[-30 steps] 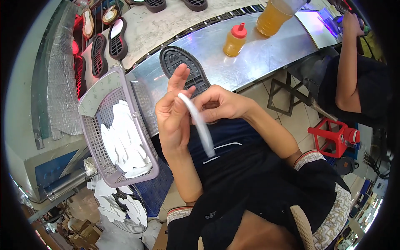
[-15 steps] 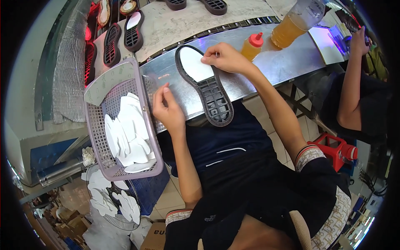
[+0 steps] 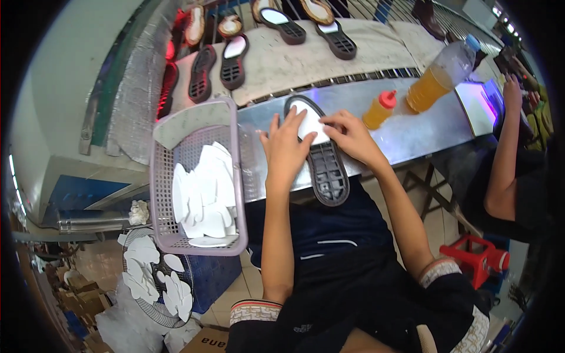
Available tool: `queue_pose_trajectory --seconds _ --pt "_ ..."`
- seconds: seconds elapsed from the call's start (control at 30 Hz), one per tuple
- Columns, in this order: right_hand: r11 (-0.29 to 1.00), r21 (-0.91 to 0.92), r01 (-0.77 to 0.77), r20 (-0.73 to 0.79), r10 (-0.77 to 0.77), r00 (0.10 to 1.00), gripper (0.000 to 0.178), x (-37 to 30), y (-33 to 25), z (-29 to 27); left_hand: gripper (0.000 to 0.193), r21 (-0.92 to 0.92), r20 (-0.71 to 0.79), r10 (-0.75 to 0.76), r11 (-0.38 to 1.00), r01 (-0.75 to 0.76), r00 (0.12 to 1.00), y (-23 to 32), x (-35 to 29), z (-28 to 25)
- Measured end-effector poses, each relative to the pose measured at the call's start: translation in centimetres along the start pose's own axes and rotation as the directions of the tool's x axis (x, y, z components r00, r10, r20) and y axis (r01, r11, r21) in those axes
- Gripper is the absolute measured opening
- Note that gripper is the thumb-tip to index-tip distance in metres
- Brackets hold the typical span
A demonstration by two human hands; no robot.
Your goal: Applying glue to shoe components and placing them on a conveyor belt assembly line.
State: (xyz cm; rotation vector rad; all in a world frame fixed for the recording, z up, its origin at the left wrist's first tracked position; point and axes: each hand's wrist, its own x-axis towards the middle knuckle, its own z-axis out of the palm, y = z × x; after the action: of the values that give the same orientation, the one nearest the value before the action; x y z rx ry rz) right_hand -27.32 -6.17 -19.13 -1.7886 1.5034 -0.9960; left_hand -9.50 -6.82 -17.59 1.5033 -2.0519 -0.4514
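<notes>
A black shoe sole (image 3: 329, 176) with an open grid in its lower half lies on the metal bench, its near end over my lap. A white insert piece (image 3: 312, 126) sits in the sole's far half. My left hand (image 3: 286, 147) has its fingers spread, the fingertips and thumb on the left side of the insert. Bent fingers of my right hand (image 3: 352, 138) pinch at the insert's right edge. Whether that edge is raised cannot be told.
At left stands a lilac plastic basket (image 3: 240, 194) of white cut pieces. A red-capped squeeze bottle (image 3: 379, 110) and a large bottle (image 3: 432, 85) hold amber liquid at right. Several soles (image 3: 233, 70) lie on the belt (image 3: 376, 44). A co-worker's arm (image 3: 507, 147) is at far right.
My left hand has moved from beside the sole onto the white insert, its fingers spreading. The right hand stays at the insert's right edge. The whole view has shifted, showing more of the belt.
</notes>
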Motion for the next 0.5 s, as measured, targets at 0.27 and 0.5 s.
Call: queue_pose_trajectory --seconds 0.27,0.5 --pt "0.999 0.023 -0.032 0.110 0.029 0.993 0.030 0.8 -1.5 -0.7 0.042 0.141 0.045 -0.088 0.987 0.080 0.995 1.3 0.4 -1.8" --pt "0.946 -0.321 0.033 0.033 -0.024 0.999 0.033 -0.7 -3.2 0.8 0.031 -0.418 0.000 0.365 0.846 -0.332 0.931 6.5 -3.1 -13.0"
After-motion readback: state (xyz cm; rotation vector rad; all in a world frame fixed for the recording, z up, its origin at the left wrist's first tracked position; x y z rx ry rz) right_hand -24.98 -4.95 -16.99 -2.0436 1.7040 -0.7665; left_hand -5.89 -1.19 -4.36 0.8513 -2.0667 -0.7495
